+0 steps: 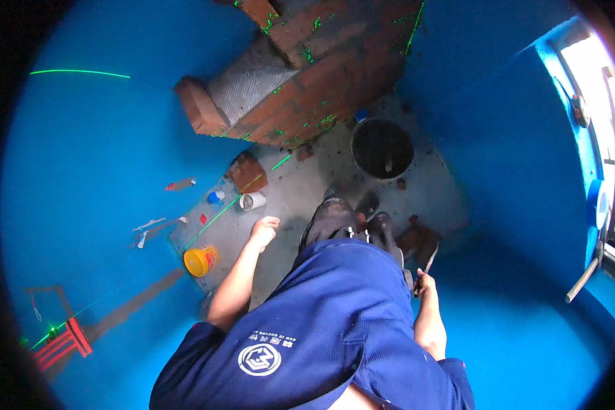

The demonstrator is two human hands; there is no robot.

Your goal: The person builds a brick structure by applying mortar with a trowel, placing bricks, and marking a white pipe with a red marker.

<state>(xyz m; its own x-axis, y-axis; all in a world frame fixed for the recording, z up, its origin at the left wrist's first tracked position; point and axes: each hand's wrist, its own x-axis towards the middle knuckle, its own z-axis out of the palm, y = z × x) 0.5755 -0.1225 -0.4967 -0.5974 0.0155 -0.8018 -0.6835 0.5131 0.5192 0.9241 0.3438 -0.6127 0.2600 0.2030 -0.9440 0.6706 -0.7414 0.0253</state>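
My left hand [265, 232] hangs to the left of my legs, its fingers curled in and nothing showing in them. At my right side my right hand [425, 281] is closed around a long thin tool [433, 255]. That tool is seen edge-on, with a pale straight edge pointing up and away; its exact kind cannot be made out. In front of me stands a surface of brown tiles [348, 75], and one stretch of it bears grey combed adhesive [249, 82]. A large round bucket [383, 121] with dark contents sits on the floor ahead of my feet.
A yellow bucket [199, 261], a white tub [253, 201] and a brown tile piece [247, 172] lie along the left wall. Blue walls [102, 171] close in both sides. A window [608, 116] is at right, a red slatted object [65, 343] at left. Green laser lines cross the scene.
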